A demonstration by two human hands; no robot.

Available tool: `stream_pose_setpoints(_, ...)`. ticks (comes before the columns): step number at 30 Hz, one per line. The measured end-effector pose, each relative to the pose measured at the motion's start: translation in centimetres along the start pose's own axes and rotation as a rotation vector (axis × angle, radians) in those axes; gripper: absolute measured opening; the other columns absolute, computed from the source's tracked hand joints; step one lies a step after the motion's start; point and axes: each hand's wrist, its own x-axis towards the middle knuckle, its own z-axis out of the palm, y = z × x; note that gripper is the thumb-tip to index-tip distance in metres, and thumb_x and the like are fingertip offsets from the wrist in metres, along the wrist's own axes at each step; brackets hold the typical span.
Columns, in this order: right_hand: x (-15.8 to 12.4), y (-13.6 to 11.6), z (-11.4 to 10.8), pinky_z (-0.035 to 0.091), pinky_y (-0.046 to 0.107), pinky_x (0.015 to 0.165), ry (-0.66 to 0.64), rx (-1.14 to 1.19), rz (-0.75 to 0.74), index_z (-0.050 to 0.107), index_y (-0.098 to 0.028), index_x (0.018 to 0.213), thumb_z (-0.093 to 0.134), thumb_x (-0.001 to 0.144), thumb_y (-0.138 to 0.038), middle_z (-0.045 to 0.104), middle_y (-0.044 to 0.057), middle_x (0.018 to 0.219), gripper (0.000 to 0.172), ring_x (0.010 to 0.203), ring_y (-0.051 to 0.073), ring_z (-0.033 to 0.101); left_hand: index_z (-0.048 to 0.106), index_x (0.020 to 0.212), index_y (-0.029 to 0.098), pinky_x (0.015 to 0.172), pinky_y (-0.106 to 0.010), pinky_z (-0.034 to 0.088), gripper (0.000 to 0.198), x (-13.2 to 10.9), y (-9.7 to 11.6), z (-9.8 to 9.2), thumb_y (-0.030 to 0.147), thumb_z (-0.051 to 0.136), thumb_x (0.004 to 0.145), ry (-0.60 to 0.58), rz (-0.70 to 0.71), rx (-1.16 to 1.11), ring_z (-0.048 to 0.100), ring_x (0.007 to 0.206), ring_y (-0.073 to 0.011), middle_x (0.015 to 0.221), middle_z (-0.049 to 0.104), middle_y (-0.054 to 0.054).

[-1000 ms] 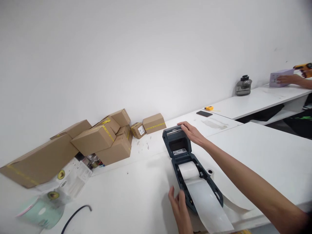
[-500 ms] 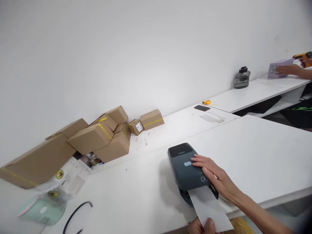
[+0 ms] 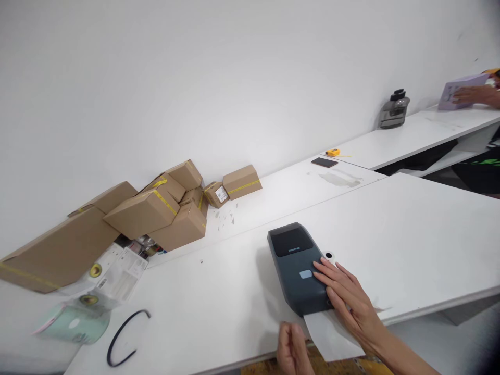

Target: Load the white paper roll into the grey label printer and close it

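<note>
Right hand (image 3: pixel 344 297) lay flat and open on label printer (image 3: pixel 299 268) at worktop (image 3: pixel 410 234) front edge, steadying it; left hand (image 3: pixel 292 346) hovered loosely curled, empty, beside paper strip (image 3: pixel 332 336).

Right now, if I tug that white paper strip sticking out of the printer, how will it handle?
Probably floppy: the paper strip overhangs the table edge, thin and flat. Likely to tear rather than slide free, since the closed printer grips it.
</note>
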Motion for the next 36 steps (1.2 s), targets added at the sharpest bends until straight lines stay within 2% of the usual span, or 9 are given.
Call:
stream_pose_setpoints(2,-0.1,-0.2,-0.1,0.035,0.047,0.115,-0.027,0.009,0.032,0.057,-0.026,0.137,0.047,0.095,-0.015,0.061,0.007,0.142,0.044,0.138,0.024,0.050,0.066,0.100,0.022,0.093,-0.033,0.051,0.060,0.9,1.8,0.2,0.077,0.051,0.081,0.133,0.147,0.014,0.063,0.108,-0.0255,0.112,0.069,-0.012)
stream_pose_setpoints(4,-0.1,-0.2,-0.2,0.034,0.049,0.115,-0.049,0.015,0.059,0.056,-0.028,0.139,0.046,0.096,-0.016,0.061,0.006,0.143,0.045,0.139,0.025,0.049,0.047,0.140,0.023,0.112,-0.034,0.039,0.069,1.9,3.3,1.0,0.068,0.052,0.087,0.103,0.169,0.022,0.040,0.142,-0.0269,0.155,0.042,-0.013)
stream_pose_setpoints(7,0.0,-0.2,-0.4,0.034,0.051,0.114,-0.039,0.032,0.067,0.057,-0.030,0.137,0.045,0.096,-0.017,0.063,0.006,0.140,0.045,0.137,0.025,0.052,0.027,0.154,0.021,0.117,-0.032,0.033,0.077,3.1,4.1,2.3,0.061,0.049,0.092,-0.061,0.086,-0.007,0.027,0.151,-0.0249,0.165,0.024,-0.012)
stream_pose_setpoints(18,-0.4,0.0,0.6,0.038,0.054,0.110,0.012,0.119,0.113,0.058,-0.026,0.135,0.040,0.095,-0.011,0.063,0.008,0.139,0.046,0.137,0.027,0.051,0.029,0.150,0.017,0.111,-0.031,0.042,0.075,4.1,2.7,3.4,0.062,0.046,0.093,-0.061,0.107,-0.075,0.039,0.144,-0.0272,0.160,0.032,-0.018)
stream_pose_setpoints(22,0.3,-0.1,-0.1,0.037,0.053,0.110,-0.012,0.074,0.115,0.062,-0.030,0.128,0.043,0.096,-0.015,0.067,0.005,0.134,0.040,0.131,0.026,0.056,0.035,0.147,0.019,0.106,-0.032,0.045,0.076,3.7,2.8,2.2,0.064,0.053,0.089,-0.073,0.103,-0.066,0.046,0.137,-0.0271,0.155,0.040,-0.017)
stream_pose_setpoints(26,0.9,-0.4,-0.8,0.033,0.054,0.112,-0.061,0.060,0.176,0.066,-0.034,0.123,0.044,0.098,-0.021,0.070,0.002,0.130,0.035,0.128,0.026,0.059,0.063,0.099,0.020,0.079,-0.029,0.050,0.060,1.4,0.0,-0.1,0.076,0.059,0.078,0.051,0.065,0.002,0.061,0.087,-0.0198,0.094,0.066,-0.008)
stream_pose_setpoints(28,0.9,-0.5,-0.8,0.033,0.054,0.113,-0.061,0.071,0.208,0.067,-0.034,0.120,0.044,0.099,-0.025,0.071,0.002,0.128,0.033,0.128,0.026,0.060,0.054,0.064,0.021,0.060,-0.027,0.044,0.064,0.1,-1.5,-0.4,0.085,0.054,0.071,-0.098,-0.037,0.008,0.049,0.058,-0.0142,0.058,0.050,0.000)
stream_pose_setpoints(31,0.7,-0.6,-0.6,0.033,0.054,0.113,-0.044,0.081,0.236,0.069,-0.034,0.118,0.045,0.100,-0.029,0.071,0.003,0.129,0.030,0.128,0.027,0.060,0.054,0.064,0.020,0.046,-0.024,0.029,0.072,-1.0,-2.0,0.7,0.091,0.059,0.058,-0.302,-0.286,-0.014,0.035,0.044,-0.0087,0.048,0.043,0.004)
stream_pose_setpoints(36,0.5,-0.4,-0.6,0.030,0.055,0.114,-0.075,0.067,0.213,0.066,-0.034,0.121,0.045,0.099,-0.028,0.069,0.002,0.132,0.031,0.130,0.026,0.058,0.059,0.078,0.018,0.046,-0.021,0.030,0.072,-1.1,0.5,1.9,0.084,0.072,0.051,-0.267,-0.431,-0.126,0.042,0.046,-0.0084,0.053,0.051,0.004)
